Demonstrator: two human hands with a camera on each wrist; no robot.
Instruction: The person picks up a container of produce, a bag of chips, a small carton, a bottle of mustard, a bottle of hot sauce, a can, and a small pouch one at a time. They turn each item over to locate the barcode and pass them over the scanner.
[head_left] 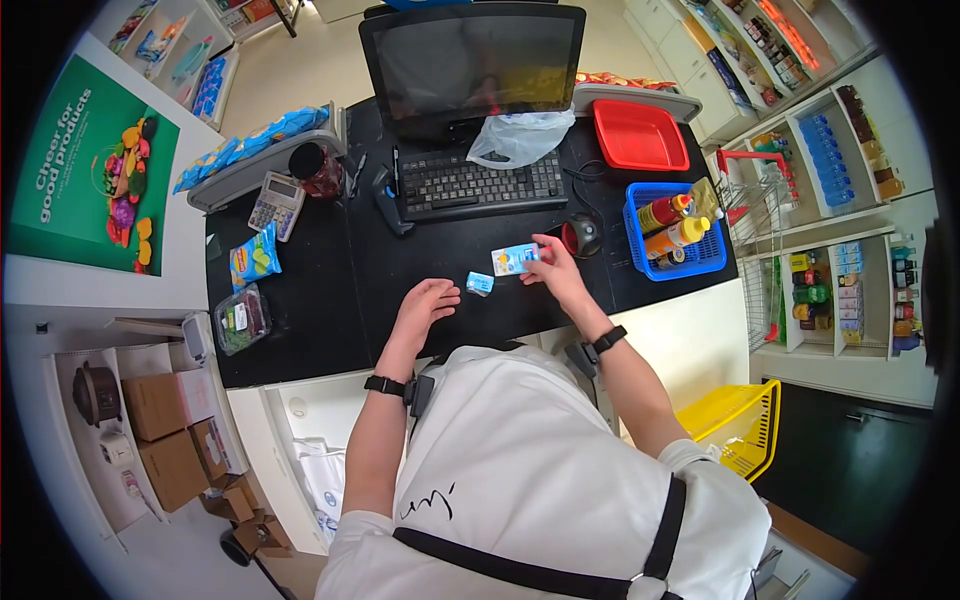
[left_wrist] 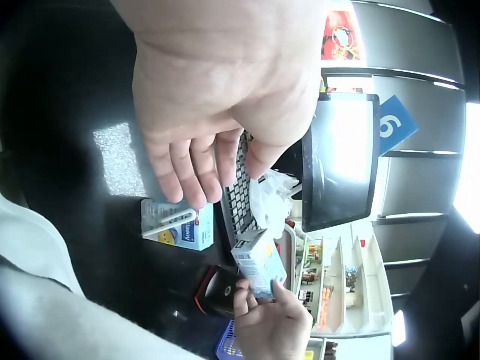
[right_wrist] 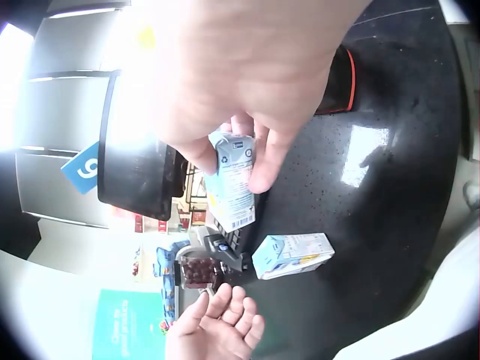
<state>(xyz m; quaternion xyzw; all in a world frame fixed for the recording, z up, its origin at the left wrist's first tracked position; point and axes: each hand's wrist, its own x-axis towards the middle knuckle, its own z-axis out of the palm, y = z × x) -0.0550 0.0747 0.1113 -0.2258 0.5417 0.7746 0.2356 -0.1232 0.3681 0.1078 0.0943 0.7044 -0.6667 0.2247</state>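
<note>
Between thumb and fingers, my right hand [head_left: 560, 274] pinches a small light-blue and white drink carton [head_left: 511, 260] by one end, over the black counter. A second drink carton [head_left: 480, 284] of the same look is on the counter between my hands; a wrapped white straw [left_wrist: 169, 223] runs along its side. My left hand [head_left: 428, 306] hovers just left of that carton, fingers loosely bent and holding nothing. In the right wrist view, the gripped carton [right_wrist: 237, 184] shows its printed side, and the left palm [right_wrist: 214, 330] faces up.
Behind the cartons are a keyboard [head_left: 482, 186], a plastic bag [head_left: 520, 138] and a monitor [head_left: 472, 68]. On the right, a black-and-red device [head_left: 582, 236] sits beside a blue basket [head_left: 632, 232] of bottles and a red tray [head_left: 640, 135]. A scanner [head_left: 388, 205], calculator [head_left: 276, 206] and clear tub [head_left: 242, 320] stand left.
</note>
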